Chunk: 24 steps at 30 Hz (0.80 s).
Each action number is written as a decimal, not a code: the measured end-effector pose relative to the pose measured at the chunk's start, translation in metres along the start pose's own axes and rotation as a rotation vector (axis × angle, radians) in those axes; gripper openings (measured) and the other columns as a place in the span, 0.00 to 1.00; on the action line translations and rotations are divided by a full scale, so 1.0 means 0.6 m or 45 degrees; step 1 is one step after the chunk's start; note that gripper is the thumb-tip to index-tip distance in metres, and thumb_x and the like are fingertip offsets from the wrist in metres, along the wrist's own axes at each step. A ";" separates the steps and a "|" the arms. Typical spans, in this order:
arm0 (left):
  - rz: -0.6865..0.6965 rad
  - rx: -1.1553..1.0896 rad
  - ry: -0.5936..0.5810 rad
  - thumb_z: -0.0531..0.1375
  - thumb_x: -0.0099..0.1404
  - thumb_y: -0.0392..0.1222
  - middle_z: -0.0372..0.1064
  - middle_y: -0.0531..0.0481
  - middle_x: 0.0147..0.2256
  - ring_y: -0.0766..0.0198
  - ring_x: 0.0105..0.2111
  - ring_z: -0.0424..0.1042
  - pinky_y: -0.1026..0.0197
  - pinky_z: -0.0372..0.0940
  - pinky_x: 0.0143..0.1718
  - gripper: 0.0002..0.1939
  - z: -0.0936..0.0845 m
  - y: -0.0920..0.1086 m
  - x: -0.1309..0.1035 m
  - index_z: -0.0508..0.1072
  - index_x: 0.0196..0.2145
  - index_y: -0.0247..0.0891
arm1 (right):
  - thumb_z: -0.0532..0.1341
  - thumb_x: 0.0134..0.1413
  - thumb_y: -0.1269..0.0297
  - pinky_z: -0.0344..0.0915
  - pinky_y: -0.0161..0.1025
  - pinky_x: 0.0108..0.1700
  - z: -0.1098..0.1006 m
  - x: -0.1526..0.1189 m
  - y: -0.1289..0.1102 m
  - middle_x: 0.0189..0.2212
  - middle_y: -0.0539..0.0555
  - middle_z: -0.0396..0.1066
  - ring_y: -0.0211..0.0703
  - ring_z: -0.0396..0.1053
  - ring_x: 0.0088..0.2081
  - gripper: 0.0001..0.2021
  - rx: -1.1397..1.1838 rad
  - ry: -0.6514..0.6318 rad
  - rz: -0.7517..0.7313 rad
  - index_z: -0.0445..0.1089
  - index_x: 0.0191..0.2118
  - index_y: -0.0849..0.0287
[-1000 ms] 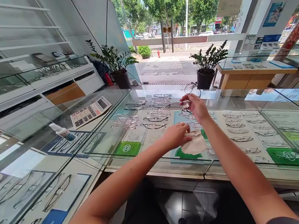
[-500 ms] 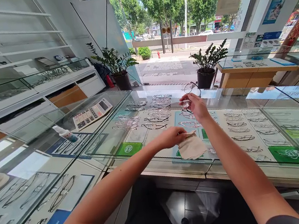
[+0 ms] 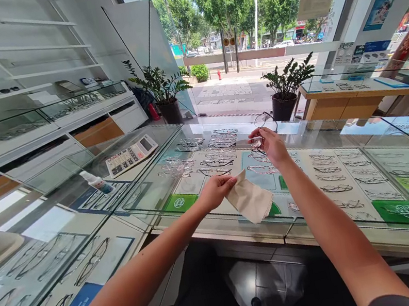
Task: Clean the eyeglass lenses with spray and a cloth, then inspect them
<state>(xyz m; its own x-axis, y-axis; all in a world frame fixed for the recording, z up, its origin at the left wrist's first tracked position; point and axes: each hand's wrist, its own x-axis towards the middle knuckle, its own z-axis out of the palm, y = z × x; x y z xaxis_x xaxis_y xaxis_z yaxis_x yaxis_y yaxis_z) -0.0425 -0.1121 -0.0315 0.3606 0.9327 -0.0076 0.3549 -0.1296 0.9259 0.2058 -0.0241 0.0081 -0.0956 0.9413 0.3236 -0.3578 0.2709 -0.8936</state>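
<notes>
My left hand (image 3: 216,191) pinches one corner of a beige cloth (image 3: 250,198), which hangs open to the right above the front part of the glass counter. My right hand (image 3: 272,147), farther forward, is closed on a pair of round thin-framed glasses (image 3: 265,121); one lens stands up beyond the fingers and the other shows beside the fingertips. Cloth and glasses are apart. Under the glass top lie rows of glasses (image 3: 217,163), close below both hands.
A white spray bottle (image 3: 96,182) and a calculator (image 3: 132,155) rest on the counter at left. Potted plants (image 3: 170,110) (image 3: 284,104) stand beyond it. The counter's front edge (image 3: 282,231) runs before my legs, with a stool base below.
My left hand has moved left with the cloth, which now hangs more spread out and tilted. My right hand still holds the glasses in nearly the same place.
</notes>
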 end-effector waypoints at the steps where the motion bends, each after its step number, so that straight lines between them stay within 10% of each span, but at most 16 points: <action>1: -0.013 -0.052 0.009 0.64 0.64 0.72 0.72 0.50 0.26 0.61 0.29 0.67 0.61 0.58 0.32 0.31 -0.001 -0.002 -0.004 0.81 0.32 0.37 | 0.72 0.57 0.39 0.70 0.38 0.37 0.000 0.000 0.000 0.40 0.53 0.79 0.46 0.81 0.42 0.21 0.000 0.001 0.001 0.76 0.39 0.53; 12: -0.139 -0.652 0.123 0.75 0.55 0.68 0.78 0.48 0.34 0.63 0.32 0.74 0.61 0.69 0.37 0.31 -0.040 0.056 -0.003 0.82 0.40 0.37 | 0.72 0.57 0.41 0.71 0.38 0.35 0.009 -0.007 -0.013 0.40 0.55 0.80 0.47 0.80 0.42 0.19 0.037 -0.048 -0.001 0.78 0.38 0.53; 24: 0.011 -1.045 0.202 0.68 0.73 0.44 0.78 0.46 0.37 0.62 0.34 0.77 0.60 0.77 0.36 0.10 -0.083 0.155 0.153 0.78 0.44 0.34 | 0.70 0.62 0.47 0.71 0.37 0.37 0.010 -0.014 -0.035 0.41 0.57 0.80 0.47 0.80 0.42 0.17 0.093 -0.062 -0.040 0.80 0.39 0.57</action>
<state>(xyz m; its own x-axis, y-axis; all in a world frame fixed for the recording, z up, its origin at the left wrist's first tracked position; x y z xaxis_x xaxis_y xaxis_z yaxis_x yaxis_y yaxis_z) -0.0193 -0.0219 0.0728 0.2129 0.9771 -0.0027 -0.4103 0.0919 0.9073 0.2088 -0.0388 0.0263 -0.1280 0.9212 0.3673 -0.4279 0.2829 -0.8584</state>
